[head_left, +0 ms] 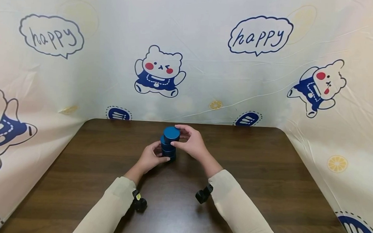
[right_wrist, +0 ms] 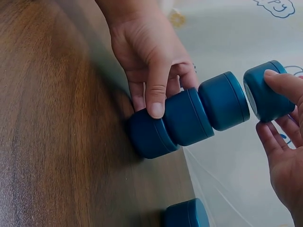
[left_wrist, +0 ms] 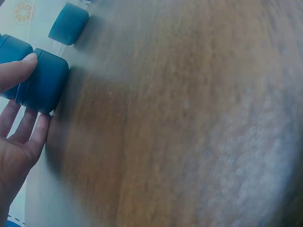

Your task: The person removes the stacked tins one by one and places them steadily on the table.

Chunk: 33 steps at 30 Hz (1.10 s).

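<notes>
Main risk: toppling. The third tier [right_wrist: 223, 101] of the blue stack [head_left: 168, 152] sat offset to the left, so the upper container [head_left: 172, 132], if lowered off-centre, could tip it; a nudge from the left thumb might shift the base. The stack stood toward the tabletop's [head_left: 259, 175] far edge; a loose container [right_wrist: 185, 213] stood apart. Hands: left hand [head_left: 149, 157] curled round the lower tiers, thumb nearside; right hand [head_left: 194, 143], higher, pinched the upper container just above the stack. Forearms converged from the near side.
</notes>
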### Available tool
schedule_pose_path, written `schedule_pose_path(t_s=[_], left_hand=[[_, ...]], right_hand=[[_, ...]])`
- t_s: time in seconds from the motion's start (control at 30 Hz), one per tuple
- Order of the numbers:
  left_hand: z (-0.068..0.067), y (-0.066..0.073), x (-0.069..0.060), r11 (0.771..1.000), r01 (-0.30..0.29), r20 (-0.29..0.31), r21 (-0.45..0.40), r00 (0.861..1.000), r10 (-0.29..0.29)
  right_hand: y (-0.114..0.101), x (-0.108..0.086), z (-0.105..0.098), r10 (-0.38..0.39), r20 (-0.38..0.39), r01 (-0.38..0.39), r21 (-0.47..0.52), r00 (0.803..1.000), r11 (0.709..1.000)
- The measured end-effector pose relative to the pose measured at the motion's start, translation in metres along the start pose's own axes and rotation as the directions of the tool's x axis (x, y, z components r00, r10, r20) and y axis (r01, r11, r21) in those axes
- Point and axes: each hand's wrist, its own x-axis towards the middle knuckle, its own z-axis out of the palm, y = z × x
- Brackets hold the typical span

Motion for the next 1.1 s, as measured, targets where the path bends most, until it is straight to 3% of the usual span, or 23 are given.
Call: schedule_pose_path(t_s=[0.3,0.57,1.1], left_hand=[[-0.001,-0.002,0.001,1.000,-0.002,0.008,-0.010,1.000,0.002],[0.001,-0.038,0.018,1.000,-0.001,-0.008,-0.014,1.000,0.001],[0.001,-0.041,0.019,1.000,0.007,-0.022,0.021,1.000,-0.006]], right_hand=[[0.004,-0.005,-0.006,0.002,-0.019,-0.002,-0.015,1.000,1.000],[0.006,-0.011,-0.013,-0.005,-0.024,0.005,0.000,1.000,1.000],[0.013,-0.021,-0.023,-0.007,-0.051,0.008,0.008,0.999,1.000]])
